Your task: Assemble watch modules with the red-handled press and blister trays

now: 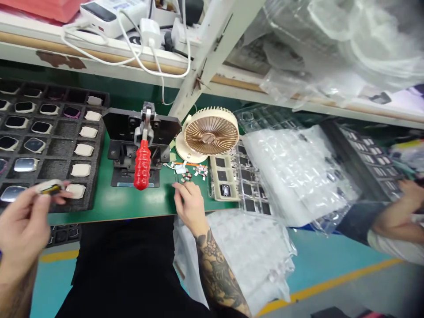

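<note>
My left hand (28,218) pinches a small white watch case (49,186) with yellow and dark parts showing inside, just over the near right part of a black foam tray (94,176). The tray holds watch cases in rows, among them a white one (76,191) close to my left fingertips. My right hand (190,201) is over the green table near its front edge, with fingers bent and closed around something too small to make out. Small loose parts (200,170) lie just beyond it. A press with a red handle (142,165) stands between my hands.
Behind the loose parts is a cream fan (212,132). A beige tray (233,194), clear plastic trays and bubble wrap (298,172) sit to the right. Another person's arm (397,216) reaches in at the far right. Cables (159,70) hang from the shelf above.
</note>
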Demonstrator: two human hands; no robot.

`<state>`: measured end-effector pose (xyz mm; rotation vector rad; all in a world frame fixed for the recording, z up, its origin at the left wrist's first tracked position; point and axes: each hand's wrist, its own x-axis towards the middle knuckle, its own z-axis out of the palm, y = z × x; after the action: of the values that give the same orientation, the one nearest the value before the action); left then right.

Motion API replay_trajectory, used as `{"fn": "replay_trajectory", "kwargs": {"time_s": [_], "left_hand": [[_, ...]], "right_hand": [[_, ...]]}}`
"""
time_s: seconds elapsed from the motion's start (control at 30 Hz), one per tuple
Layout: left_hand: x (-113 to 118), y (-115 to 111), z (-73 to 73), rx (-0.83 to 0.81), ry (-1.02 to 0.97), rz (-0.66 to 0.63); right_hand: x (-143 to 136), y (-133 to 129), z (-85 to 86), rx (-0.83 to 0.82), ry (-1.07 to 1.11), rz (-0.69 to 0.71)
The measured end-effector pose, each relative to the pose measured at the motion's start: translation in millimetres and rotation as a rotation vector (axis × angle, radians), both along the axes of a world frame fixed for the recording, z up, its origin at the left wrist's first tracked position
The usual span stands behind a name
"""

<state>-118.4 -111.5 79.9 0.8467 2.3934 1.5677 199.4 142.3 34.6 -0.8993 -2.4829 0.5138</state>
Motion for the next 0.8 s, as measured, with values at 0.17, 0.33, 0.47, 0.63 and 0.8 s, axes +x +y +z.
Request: {"fn": "replay_trajectory", "kwargs": {"time_s": [0.17,0.33,0.47,0.63,0.8], "left_hand": [[76,76,-23.3,0.184,-0.732,-0.432],[102,118,-50.9,0.223,-0.881,-0.523],[107,118,-56.5,0.190,-0.842,-0.495],[110,114,-60.2,0.181,-0.814,-0.480],[111,113,-61.4,0.220,-0.802,-0.462]], "right_hand": [[-9,-13,7.8,-0.423,0.592,0.011],[-37,-34,8.7,-0.315,0.716,-0.010],[-50,-45,5.6,-0.431,0.728,0.076],[-54,-50,-1.5,-0.365,0.681,0.007],[-57,-52,-4.3,-0.290,0.670,-0.003]]}}
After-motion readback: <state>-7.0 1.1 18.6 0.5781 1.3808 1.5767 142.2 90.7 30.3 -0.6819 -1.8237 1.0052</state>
